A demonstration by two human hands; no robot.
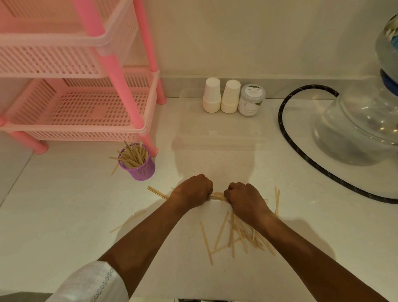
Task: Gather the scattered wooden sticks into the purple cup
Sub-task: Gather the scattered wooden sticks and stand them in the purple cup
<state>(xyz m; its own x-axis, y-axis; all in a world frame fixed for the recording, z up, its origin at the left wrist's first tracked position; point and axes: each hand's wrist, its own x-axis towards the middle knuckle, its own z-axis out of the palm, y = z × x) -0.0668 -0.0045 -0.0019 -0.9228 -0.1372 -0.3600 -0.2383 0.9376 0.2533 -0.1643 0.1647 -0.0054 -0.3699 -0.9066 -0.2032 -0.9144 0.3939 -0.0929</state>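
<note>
The purple cup (139, 167) stands on the white counter left of centre, holding several wooden sticks, with one stick lying beside it. My left hand (192, 191) and my right hand (245, 200) are both closed around a bundle of wooden sticks (217, 196) held flat between them near the counter. Several loose sticks (238, 236) lie scattered under my right forearm. Two sticks (277, 200) lie to the right and one stick (128, 221) to the left.
A pink tiered plastic rack (79, 105) stands at the back left, one leg right behind the cup. Two white paper cup stacks (222, 97) and a jar (251, 100) line the wall. A clear flat lid (217, 125) lies mid-counter. A black hose (306, 156) and glass vessel (364, 122) sit right.
</note>
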